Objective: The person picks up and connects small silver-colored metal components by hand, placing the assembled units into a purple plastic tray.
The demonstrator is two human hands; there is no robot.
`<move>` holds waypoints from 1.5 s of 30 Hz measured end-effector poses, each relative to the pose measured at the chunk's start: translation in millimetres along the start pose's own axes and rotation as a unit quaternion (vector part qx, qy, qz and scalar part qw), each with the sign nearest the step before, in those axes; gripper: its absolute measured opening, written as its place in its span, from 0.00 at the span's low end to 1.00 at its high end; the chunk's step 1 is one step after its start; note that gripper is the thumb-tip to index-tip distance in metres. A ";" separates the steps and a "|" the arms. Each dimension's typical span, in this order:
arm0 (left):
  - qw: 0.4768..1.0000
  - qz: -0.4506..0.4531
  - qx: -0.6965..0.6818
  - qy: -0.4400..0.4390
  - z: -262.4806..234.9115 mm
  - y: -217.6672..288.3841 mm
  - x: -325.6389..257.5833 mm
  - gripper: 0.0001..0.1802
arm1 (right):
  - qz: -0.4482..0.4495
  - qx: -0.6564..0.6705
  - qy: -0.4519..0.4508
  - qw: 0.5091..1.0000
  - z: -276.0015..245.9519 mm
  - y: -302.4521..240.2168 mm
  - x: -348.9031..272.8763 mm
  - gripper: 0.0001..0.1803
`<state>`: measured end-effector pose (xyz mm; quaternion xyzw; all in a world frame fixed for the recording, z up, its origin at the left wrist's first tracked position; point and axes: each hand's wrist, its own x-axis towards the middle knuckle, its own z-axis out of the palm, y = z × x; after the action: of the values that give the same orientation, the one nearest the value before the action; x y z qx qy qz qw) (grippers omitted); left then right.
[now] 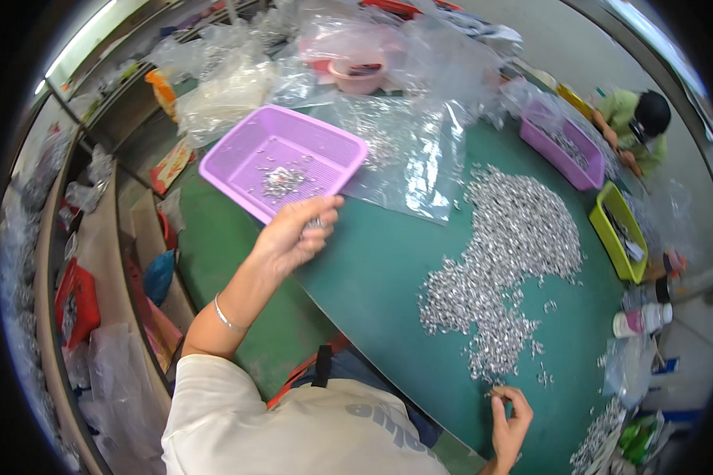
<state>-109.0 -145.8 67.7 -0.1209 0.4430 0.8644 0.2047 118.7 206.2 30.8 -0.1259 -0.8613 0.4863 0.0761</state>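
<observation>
Head view, left hand (299, 235): fingers curled around metal bits (315, 224), beside the purple basket's (249, 142) near rim; best kept snug until over it.
Right hand (511, 419): thumb and forefinger nearly together; cannot tell if gripping; light pinch suits.
Metal pile (523, 229): on green surface (372, 269), beyond right hand.

An off-white, short-sleeved T-shirt (297, 427) spreads across the lower left and bottom centre of the frame, with bold grey lettering (392, 425) on its front (upside down from this angle). A slim, silvery bangle (225, 321) circles the left forearm (228, 305), left of centre. Both the left hand (291, 235) and, lower right, the right hand (511, 417) are bare. Dark blue cloth (384, 385) below centre is probably trousers.
</observation>
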 end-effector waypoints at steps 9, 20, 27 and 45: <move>0.971 -0.191 0.084 -0.113 62.6 -78.3 29.1 0.11 | -0.028 -0.040 0.002 0.999 25.7 6.1 -10.7 0.07; 0.333 0.386 0.839 -0.190 189.6 -64.4 270.3 0.08 | -0.089 -0.056 0.052 0.993 22.2 10.5 0.2 0.06; 0.183 0.170 0.968 -0.010 111.8 14.5 308.3 0.12 | -0.041 -0.037 0.050 0.997 1.3 7.3 -5.0 0.05; 0.274 0.175 0.945 -0.046 120.5 37.3 241.7 0.16 | -0.057 -0.165 0.019 0.984 8.1 14.3 0.9 0.19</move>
<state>-343.9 -7.5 69.8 0.2775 0.9496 -0.1402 0.0398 117.8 207.0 14.4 -0.0968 -0.9341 0.3296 0.0977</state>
